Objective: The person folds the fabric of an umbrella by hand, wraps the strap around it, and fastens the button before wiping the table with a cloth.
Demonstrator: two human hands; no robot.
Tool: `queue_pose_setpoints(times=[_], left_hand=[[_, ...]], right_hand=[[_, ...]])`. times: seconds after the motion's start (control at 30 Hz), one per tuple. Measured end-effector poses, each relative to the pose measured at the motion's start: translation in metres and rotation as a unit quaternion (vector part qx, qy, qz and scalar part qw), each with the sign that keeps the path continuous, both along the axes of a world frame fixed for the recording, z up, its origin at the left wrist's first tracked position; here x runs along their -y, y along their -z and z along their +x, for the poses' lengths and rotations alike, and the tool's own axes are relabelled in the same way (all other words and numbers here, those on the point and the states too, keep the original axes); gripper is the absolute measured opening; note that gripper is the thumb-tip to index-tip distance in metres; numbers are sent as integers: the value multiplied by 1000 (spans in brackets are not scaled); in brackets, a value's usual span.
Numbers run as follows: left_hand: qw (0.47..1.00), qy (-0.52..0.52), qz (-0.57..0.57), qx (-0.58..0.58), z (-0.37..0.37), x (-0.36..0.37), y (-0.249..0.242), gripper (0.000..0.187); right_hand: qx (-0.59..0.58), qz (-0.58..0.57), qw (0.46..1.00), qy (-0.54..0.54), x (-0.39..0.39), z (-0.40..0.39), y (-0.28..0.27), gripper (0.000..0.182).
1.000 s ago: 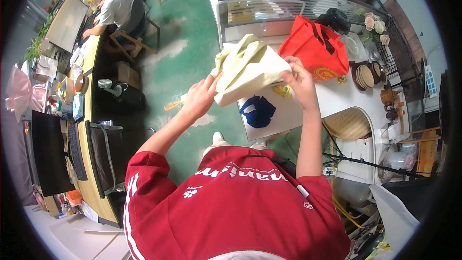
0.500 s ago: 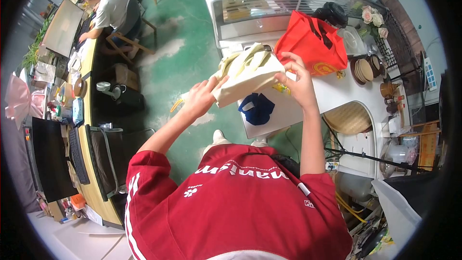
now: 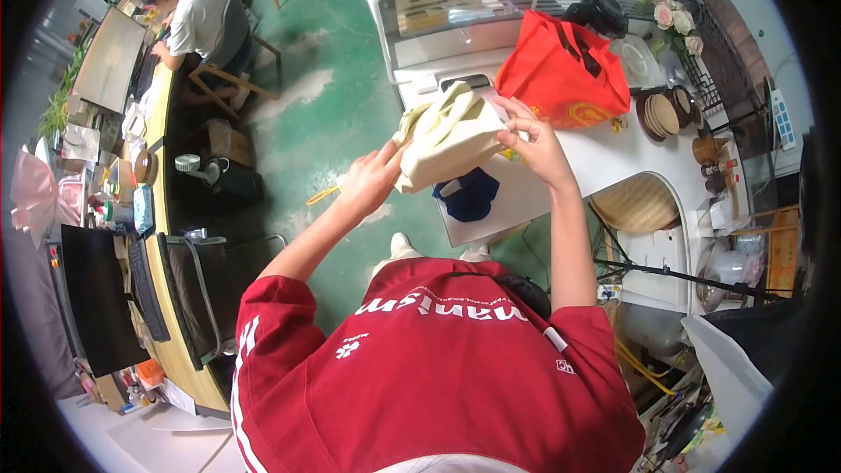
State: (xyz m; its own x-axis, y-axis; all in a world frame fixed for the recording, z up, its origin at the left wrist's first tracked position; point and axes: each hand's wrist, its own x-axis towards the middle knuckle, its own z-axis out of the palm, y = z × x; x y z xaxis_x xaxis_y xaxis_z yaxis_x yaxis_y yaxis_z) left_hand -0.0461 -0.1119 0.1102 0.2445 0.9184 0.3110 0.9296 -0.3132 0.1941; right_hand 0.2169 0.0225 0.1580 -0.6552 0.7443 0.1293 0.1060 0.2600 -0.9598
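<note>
A pale cream cloth bag (image 3: 451, 144), bunched and creased along its top, hangs between my two hands over the near end of the white table. My left hand (image 3: 371, 179) grips its left side, fingers laid over the cloth. At the upper right corner my right hand (image 3: 533, 145) pinches the fabric between thumb and fingers. A thin yellow loop (image 3: 322, 196) sticks out past my left hand. Below the bag, a dark blue folded cloth item (image 3: 469, 196) lies at the table's edge. The red carrier bag (image 3: 561, 74) stands just beyond my right hand.
On the white table (image 3: 561, 177), a dark phone-like slab (image 3: 466, 82) lies behind the cream bag. Stacked round wooden coasters (image 3: 661, 116) and pale roses (image 3: 674, 19) are at the right. A low divider (image 3: 464, 4) runs along the back. A person (image 3: 200, 22) sits at the left desk.
The cream bag has turned slightly and its lower front looks fuller and rounder. My right hand has shifted a little left and down with its edge. More of the dark slab behind shows.
</note>
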Motion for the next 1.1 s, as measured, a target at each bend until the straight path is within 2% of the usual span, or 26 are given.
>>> queue_pose_setpoints(times=[0.07,0.1,0.17,0.2,0.23,0.3,0.33,0.4,0.43,0.5,0.57,0.6,0.63,0.7,0.73,0.77,0.83,0.97,1.03,1.1], left_hand=[[997,-40,-41,55,1,2,1,49],[997,-39,-41,54,2,3,1,49],[983,-103,-103,115,5,5,0,45],[983,-104,-103,115,6,5,0,45],[979,-110,-112,132,6,5,0,44],[974,-114,-126,149,10,8,-2,44],[970,-117,-134,168,13,7,-6,42],[965,-118,-144,184,12,6,-5,40],[965,-121,-177,149,8,3,3,38],[964,-124,-208,114,8,0,4,36],[971,-110,-165,131,12,3,-7,34],[971,-110,-167,131,13,4,-7,34],[976,-98,-154,121,13,3,-7,35],[980,-86,-141,111,15,3,-11,36],[979,-91,-141,119,16,3,-14,37],[977,-96,-141,127,17,4,-15,39],[969,-103,-150,167,13,5,-15,40],[935,-101,-197,279,15,10,-20,51],[934,-99,-194,283,19,9,-17,51],[934,-92,-193,286,19,7,-8,51]], right_hand=[[15,93,995,23,5,2,8,16],[15,93,995,24,10,2,13,16],[24,86,993,74,22,4,26,18],[42,107,990,83,27,1,26,34],[43,106,990,82,29,0,24,34],[132,248,952,120,35,-4,12,57],[180,314,926,111,34,-8,4,78],[187,356,909,108,30,-14,-12,81],[194,398,891,104,26,-16,-19,83],[159,386,901,118,14,-15,-29,81],[211,438,873,29,7,-15,-46,82],[195,439,877,0,6,-19,-52,69],[195,438,878,1,2,-20,-51,69],[202,450,864,-99,-5,-24,-47,46],[170,471,856,-126,-10,-25,-41,27],[168,472,856,-128,-8,-22,-39,27],[246,372,878,-175,5,-16,-36,23],[187,414,879,-145,28,-11,-6,25],[154,508,847,-25,41,-27,-8,31],[134,526,840,-4,42,-33,-6,31]])
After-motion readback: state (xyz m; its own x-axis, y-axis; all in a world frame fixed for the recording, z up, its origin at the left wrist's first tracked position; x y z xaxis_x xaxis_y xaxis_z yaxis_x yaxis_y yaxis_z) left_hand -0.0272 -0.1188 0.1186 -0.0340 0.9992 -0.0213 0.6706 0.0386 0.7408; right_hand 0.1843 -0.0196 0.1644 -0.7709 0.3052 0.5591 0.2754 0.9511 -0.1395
